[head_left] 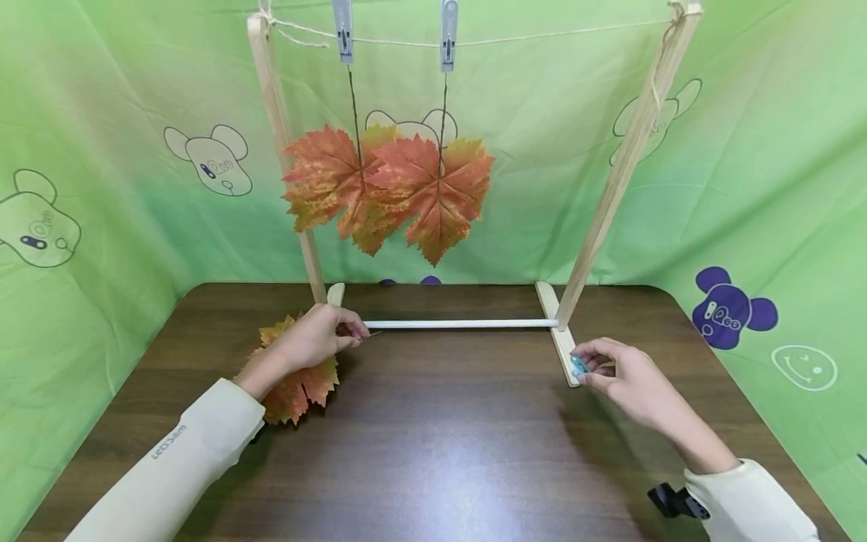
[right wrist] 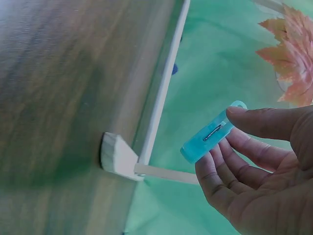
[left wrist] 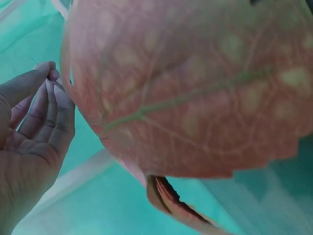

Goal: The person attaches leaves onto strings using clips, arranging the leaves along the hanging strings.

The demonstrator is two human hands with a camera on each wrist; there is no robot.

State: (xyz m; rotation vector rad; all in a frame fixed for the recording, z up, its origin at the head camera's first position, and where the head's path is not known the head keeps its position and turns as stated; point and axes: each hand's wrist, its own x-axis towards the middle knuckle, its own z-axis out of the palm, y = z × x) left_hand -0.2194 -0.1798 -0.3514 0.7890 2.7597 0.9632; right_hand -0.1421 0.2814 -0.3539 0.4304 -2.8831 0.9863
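My left hand (head_left: 313, 336) pinches the thin stem (head_left: 376, 333) of an orange-yellow artificial maple leaf (head_left: 298, 395). The leaf spreads beneath that wrist, partly covered by the hand and forearm; its veined surface fills much of the left wrist view. Between thumb and fingers of my right hand (head_left: 630, 380) is a light blue clothespin (right wrist: 212, 134), held near the rack's right foot (head_left: 564, 354). Two similar maple leaves, a left one (head_left: 325, 184) and a right one (head_left: 443, 196), overlap as they hang by their stems from grey clothespins (head_left: 448, 38) on a string (head_left: 542, 35).
The string runs between two wooden posts, the right post (head_left: 616, 169) leaning outward in the head view. A white rod (head_left: 460, 324) joins them low down. The rack stands toward the back of a brown table (head_left: 433, 436), before a green printed cloth (head_left: 542, 150).
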